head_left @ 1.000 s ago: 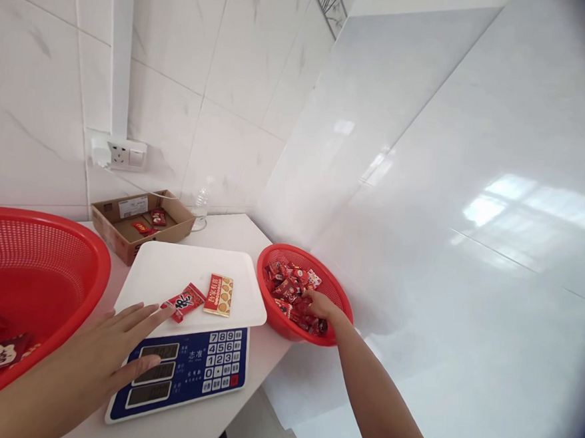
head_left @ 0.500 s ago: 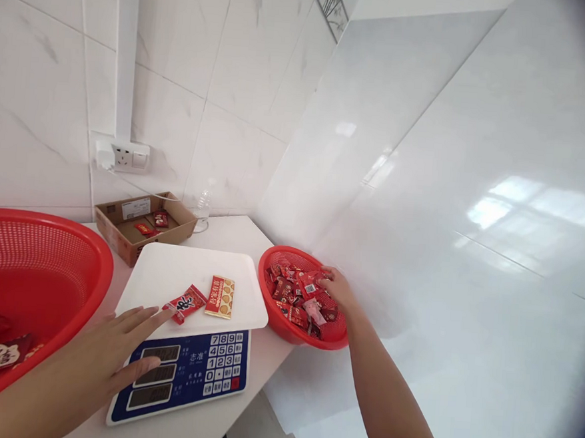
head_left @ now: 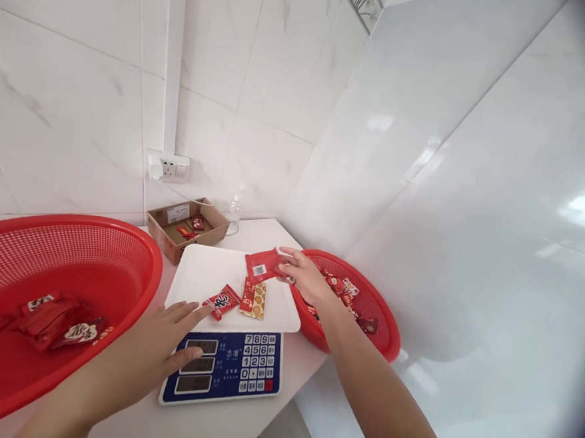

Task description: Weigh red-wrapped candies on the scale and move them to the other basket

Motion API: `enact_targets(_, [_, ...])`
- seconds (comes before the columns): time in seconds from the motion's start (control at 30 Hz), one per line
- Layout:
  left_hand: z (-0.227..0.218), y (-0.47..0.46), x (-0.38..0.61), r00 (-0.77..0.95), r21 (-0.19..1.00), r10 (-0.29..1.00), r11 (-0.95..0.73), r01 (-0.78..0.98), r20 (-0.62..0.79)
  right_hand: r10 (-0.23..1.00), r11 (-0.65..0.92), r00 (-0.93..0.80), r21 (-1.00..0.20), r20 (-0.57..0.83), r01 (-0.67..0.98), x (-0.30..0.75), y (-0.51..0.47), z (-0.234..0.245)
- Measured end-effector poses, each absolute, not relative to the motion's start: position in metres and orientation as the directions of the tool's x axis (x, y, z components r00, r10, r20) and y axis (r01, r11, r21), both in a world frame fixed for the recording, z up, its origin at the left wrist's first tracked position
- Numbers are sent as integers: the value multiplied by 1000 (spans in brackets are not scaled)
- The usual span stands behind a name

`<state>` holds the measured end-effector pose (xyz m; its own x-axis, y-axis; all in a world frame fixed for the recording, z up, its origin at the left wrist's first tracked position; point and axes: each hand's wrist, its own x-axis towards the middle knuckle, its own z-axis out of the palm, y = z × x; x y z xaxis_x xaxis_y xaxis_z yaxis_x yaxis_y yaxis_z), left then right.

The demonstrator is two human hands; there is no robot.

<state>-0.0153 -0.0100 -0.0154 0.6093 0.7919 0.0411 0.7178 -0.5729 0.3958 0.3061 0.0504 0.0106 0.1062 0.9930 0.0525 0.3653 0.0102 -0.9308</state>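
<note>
Pinching red pkt (head_left: 260, 266) betw. fingers of R hand (head_left: 306, 277) above scale tray (head_left: 196, 275), not yet set down; holding L hand (head_left: 160, 338), fingers loosely apart, at small pkt (head_left: 222, 301). Having that + biscuit pkt (head_left: 253, 299) on tray already, w/ more pkts (head_left: 336, 286) left in R basket (head_left: 393, 333).

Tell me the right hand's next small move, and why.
Probably lower the barcoded packet onto the bare part of the white tray: the right hand holds it over the tray, where the yellow-and-red packet and the black-lettered packet already lie.
</note>
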Motion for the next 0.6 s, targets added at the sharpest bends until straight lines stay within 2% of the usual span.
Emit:
enact_targets(0.13, [-15,-10,-17,604,389,791,-587,710,91,998,20,44,-871,48,491,281,57,-5])
enact_targets(0.27, [-15,-11,-16,595,388,803,-560,732,36,993,114,-84,-775,79,621,271,39,-8])
enact_targets(0.33, [-14,-11,-15,599,386,801,-556,736,11,981,182,-185,-597,57,781,268,27,-4])
enact_targets(0.43, [-12,-13,-14,613,377,789,-575,726,24,969,228,-244,-223,-48,948,267,11,3])
enact_targets(0.5, [-10,-13,-14,614,371,788,-584,722,48,974,198,-210,-136,-81,971,269,6,8])
enact_targets(0.6, [-11,-12,-15,613,378,788,-587,716,61,981,165,-178,-152,-75,975,277,2,16])
